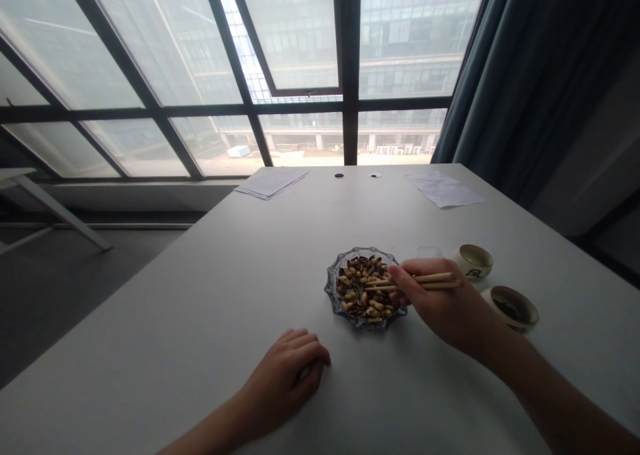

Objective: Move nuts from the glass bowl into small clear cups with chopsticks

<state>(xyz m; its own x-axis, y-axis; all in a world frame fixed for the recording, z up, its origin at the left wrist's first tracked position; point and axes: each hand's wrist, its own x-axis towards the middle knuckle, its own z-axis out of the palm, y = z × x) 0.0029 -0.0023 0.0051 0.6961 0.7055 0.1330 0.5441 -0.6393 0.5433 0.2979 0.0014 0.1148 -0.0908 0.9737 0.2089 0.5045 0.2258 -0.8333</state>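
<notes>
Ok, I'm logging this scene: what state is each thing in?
Right hand: gripping chopsticks
Chopsticks: tips among peanuts and seeds
Left hand: on table, fingers curled
Glass dish: upright, holding peanuts and seeds
Nearer cup: upright, dark inside
Farther cup: upright, contents unclear
Papers: lying flat
Window panel: ajar
Curtain: drawn aside

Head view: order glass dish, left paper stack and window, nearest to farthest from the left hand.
From the left hand:
1. Glass dish, ahead and right.
2. Left paper stack, farther ahead.
3. Window, beyond the table.
</notes>
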